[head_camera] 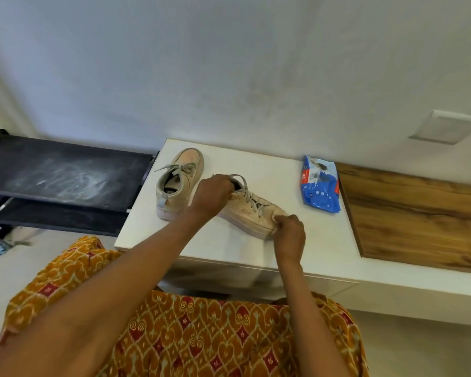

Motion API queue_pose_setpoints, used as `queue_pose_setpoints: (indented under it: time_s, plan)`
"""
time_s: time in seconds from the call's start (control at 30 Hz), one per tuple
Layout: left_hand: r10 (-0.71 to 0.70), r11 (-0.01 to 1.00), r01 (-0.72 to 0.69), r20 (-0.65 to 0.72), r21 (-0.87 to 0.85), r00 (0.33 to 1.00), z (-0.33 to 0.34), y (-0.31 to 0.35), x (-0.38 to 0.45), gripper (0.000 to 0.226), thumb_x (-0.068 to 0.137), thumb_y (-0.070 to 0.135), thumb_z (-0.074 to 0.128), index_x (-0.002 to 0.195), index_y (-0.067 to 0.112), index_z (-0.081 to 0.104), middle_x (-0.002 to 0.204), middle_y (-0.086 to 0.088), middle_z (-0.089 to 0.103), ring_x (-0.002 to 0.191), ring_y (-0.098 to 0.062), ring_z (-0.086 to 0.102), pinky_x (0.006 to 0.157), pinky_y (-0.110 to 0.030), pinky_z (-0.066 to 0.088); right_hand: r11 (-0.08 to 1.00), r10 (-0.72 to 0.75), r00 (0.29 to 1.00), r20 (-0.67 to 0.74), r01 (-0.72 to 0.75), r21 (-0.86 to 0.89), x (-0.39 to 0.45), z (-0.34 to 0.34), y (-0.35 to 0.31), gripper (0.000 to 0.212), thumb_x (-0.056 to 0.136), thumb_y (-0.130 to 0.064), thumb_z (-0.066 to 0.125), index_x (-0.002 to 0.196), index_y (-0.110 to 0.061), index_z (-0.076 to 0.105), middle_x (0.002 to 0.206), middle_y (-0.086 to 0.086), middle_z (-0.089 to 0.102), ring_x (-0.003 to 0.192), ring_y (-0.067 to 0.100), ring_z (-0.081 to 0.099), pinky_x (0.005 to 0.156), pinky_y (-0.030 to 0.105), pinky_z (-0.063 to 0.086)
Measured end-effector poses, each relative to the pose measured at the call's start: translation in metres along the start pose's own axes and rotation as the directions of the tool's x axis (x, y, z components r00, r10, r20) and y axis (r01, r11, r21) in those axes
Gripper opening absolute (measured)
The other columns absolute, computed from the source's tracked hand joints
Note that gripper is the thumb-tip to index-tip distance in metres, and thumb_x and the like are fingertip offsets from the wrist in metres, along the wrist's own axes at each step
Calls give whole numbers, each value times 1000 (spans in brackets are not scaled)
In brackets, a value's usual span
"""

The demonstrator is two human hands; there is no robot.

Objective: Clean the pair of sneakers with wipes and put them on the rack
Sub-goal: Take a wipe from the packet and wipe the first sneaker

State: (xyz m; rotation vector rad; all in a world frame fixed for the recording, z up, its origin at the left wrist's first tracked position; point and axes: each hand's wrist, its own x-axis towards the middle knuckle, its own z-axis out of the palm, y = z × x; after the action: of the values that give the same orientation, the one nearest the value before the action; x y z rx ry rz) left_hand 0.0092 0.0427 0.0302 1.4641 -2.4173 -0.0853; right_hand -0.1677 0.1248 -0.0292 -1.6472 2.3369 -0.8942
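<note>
1. Right now your left hand [214,193] grips the heel end of the nearer sneaker [252,212], fingers curled over the collar beside the laces.
2. Your right hand [288,229] is at that sneaker's toe, fingers pinched against its side (whether a wipe sits under them, you cannot tell from this view).
3. That sneaker lies on the white cabinet top [310,240], near the middle, toe pointing right and toward you.
4. Its partner, the second sneaker [178,180], stands upright just to the left on the same top, toe pointing to the far wall, laces loose; the two shoes sit close together.
5. A blue pack of wipes [320,186] lies farther right on the cabinet top, well apart from the held shoe, by the edge of the wooden panel [419,213].
6. To the left of the cabinet, the black rack [65,172] stands with a dusty, smeared top shelf.
7. Your orange patterned garment [201,336] fills the near edge of the view.
</note>
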Motion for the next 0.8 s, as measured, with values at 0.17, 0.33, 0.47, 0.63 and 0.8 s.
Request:
queue_pose_setpoints:
  time_s: [0.17, 0.33, 0.47, 0.63, 0.8]
  plan:
    - [-48, 999, 47, 5, 20, 999, 5, 0, -1, 23, 89, 18, 52, 99, 19, 72, 106, 3, 66, 94, -20, 61, 62, -27, 43, 992, -68, 997, 27, 64, 109, -26, 23, -28, 26, 90, -2, 54, 113, -8, 65, 110, 11, 63, 95, 23, 62, 80, 26, 52]
    - [-49, 996, 48, 15, 68, 999, 17, 2, -7, 21, 87, 20, 51, 93, 22, 71, 102, 5, 67, 86, -18, 63, 59, -28, 47, 975, 126, 985, -114, -102, 200, 20, -7, -5, 24, 92, -2, 50, 112, -1, 64, 104, 16, 64, 97, 28, 58, 76, 23, 40]
    - [-51, 996, 53, -37, 72, 998, 19, 19, -10, 21, 89, 15, 52, 98, 18, 71, 100, -1, 65, 88, -24, 63, 56, -28, 33, 994, -61, 997, 55, 65, -82, 38, -3, 0, 24, 90, -1, 53, 111, -2, 65, 107, 18, 61, 102, 31, 53, 76, 30, 43]
    - [-62, 994, 68, -69, 80, 996, 22, 20, -11, 22, 90, 16, 53, 105, 19, 69, 102, -1, 66, 90, -24, 62, 58, -27, 33, 978, -155, 972, 178, 177, -112, 33, 8, -3, 22, 90, -3, 51, 105, -4, 67, 107, 13, 61, 99, 27, 56, 76, 27, 43]
    - [86, 995, -84, -30, 48, 996, 14, 2, -19, 24, 93, 23, 50, 109, 23, 68, 112, 3, 61, 96, -20, 56, 56, -29, 37, 1000, -5, 999, 34, 4, 9, 51, -13, 14, 23, 91, -7, 55, 112, -2, 64, 107, 18, 60, 104, 32, 55, 83, 32, 45]
